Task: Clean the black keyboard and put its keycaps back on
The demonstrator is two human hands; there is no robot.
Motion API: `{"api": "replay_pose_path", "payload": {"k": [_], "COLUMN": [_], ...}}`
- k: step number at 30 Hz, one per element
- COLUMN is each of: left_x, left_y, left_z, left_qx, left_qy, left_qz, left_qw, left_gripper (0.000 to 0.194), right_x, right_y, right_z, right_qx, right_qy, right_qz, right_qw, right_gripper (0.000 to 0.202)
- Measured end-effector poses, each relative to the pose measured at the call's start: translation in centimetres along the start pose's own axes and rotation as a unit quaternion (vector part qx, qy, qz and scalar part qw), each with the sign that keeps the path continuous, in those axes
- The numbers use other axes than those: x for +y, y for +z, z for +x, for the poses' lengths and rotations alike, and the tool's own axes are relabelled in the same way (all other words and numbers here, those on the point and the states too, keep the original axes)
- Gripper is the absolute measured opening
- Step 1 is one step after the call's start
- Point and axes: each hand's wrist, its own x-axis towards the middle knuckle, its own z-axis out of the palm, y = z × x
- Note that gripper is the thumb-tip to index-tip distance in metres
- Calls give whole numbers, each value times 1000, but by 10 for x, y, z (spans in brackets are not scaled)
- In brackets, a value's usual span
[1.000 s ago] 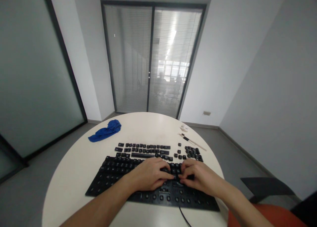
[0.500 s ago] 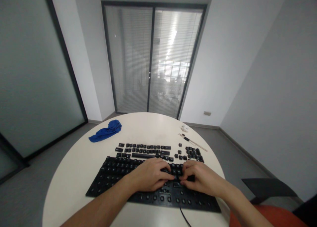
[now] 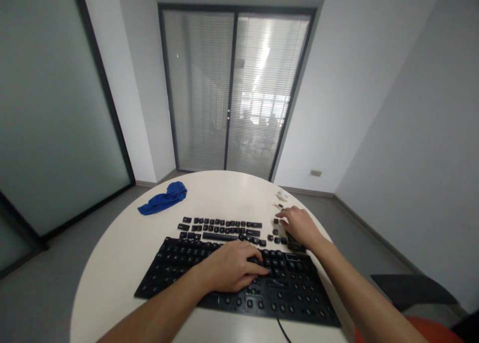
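A black keyboard (image 3: 299, 293) lies on the round table, with keycaps on its far rows and bare key posts on its near part and right side. My left hand (image 3: 235, 267) rests on the middle of it, fingers apart, with nothing visible in them. My right hand (image 3: 299, 225) is beyond the keyboard's right part, over a group of loose keycaps that it partly covers. Its fingertips are near a single keycap (image 3: 276, 221); whether they hold anything is too small to tell. Loose keycaps (image 3: 220, 237) lie in rows behind the keyboard.
A blue cloth (image 3: 163, 199) lies at the back left of the round table (image 3: 224, 188). A small white item (image 3: 282, 196) sits at the back right, near a thin tool partly hidden by my right hand. A cable (image 3: 283, 330) runs off the near edge. A chair stands at the right.
My right hand has moved from the keyboard up and away to the loose keycaps at the right. My left hand stays on the keyboard. The view has shifted slightly.
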Motion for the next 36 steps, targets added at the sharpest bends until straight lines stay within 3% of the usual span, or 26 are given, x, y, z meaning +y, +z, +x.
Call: {"api": "replay_pose_path", "payload": {"k": [9, 18, 23, 27, 32, 36], "left_x": [0, 1, -1, -1, 0, 0], "left_y": [0, -1, 1, 2, 3, 3], "left_z": [-1, 0, -1, -1, -2, -2], "left_qx": [4, 2, 1, 0, -3, -2], "left_qy": [-2, -6, -4, -4, -11, -11], "left_qz": [-6, -9, -11, -12, -8, -9], "left_qw": [1000, 1000, 1000, 1000, 1000, 1000], "left_gripper": [31, 32, 32, 32, 33, 32], "right_x": [3, 8, 9, 4, -11, -21], "right_y": [20, 17, 5, -5, -13, -16], "right_z": [20, 11, -12, -41, -76, -94], "right_qx": [-40, -10, 15, 29, -23, -61], "right_qy": [25, 41, 28, -5, -62, -93], "right_qz": [-10, 23, 61, 162, 284, 293], "right_qw": [999, 999, 998, 986, 957, 950], "right_gripper": [24, 30, 28, 28, 22, 19]}}
